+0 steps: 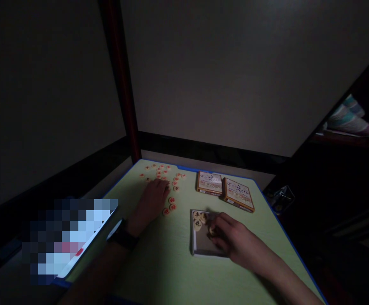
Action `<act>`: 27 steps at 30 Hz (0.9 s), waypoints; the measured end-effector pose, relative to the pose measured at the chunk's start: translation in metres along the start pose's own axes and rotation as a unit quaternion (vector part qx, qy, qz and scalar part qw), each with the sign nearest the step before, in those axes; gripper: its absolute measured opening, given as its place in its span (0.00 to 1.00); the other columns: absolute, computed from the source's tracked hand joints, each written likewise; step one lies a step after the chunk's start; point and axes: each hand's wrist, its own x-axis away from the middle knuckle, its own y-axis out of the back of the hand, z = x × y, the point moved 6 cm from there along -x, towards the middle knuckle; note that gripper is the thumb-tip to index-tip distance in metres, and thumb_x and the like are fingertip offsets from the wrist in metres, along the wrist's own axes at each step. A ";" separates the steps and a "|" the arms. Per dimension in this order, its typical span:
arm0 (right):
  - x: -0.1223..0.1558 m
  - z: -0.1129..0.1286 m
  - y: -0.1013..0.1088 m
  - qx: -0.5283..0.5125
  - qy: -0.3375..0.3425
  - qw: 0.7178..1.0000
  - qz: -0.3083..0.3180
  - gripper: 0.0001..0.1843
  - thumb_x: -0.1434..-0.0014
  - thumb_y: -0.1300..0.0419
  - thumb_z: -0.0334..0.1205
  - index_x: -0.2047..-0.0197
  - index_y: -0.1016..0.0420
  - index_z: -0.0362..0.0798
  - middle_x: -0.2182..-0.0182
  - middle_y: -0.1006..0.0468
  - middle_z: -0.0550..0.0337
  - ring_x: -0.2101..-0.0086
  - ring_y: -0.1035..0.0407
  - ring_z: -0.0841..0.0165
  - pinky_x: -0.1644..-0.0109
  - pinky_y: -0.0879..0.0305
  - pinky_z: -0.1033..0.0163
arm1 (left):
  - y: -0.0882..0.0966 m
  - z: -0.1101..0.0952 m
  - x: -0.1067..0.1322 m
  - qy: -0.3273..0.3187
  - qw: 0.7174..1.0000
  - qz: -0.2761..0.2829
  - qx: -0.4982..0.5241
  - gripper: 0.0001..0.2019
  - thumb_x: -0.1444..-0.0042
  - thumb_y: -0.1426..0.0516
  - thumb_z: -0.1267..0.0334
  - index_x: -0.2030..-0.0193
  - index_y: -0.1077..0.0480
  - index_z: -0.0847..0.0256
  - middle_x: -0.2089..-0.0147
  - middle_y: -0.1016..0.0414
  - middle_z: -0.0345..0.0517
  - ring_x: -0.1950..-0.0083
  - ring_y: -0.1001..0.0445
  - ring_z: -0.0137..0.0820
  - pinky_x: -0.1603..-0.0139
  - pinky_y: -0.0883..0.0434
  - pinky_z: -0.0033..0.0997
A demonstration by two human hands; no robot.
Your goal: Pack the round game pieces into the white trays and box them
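My right hand (232,237) is closed in a pinch on a round Chinese chess piece (211,231), low over a shallow open box (203,243). In the box's far left corner lie 3 pale chess pieces with dark characters (197,224). My left hand (154,199), with a dark watch (121,235) on the wrist, reaches among loose chess pieces (176,183) at the table's far left. Its fingers are curled downward and drawn together. The hand itself covers what is under the fingertips. Several red-marked pieces (172,206) lie just right of this hand.
Two printed flat boxes (238,195) lie side by side at the back right of the pale green table (159,262). A lit, pixelated screen (76,241) stands along the left edge. Walls rise behind and to the left. Striped fabric (350,116) sits on a shelf at right.
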 end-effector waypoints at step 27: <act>-0.008 0.001 -0.013 0.092 -0.004 0.994 -0.064 0.08 0.40 0.37 0.39 0.57 0.22 0.49 0.57 0.20 0.55 0.56 0.30 0.60 0.49 0.36 0.56 | -0.028 -0.086 0.000 -0.046 0.974 0.041 0.217 0.10 0.36 0.49 0.69 0.51 0.29 0.59 0.52 0.27 0.47 0.49 0.27 0.33 0.44 0.29 0.35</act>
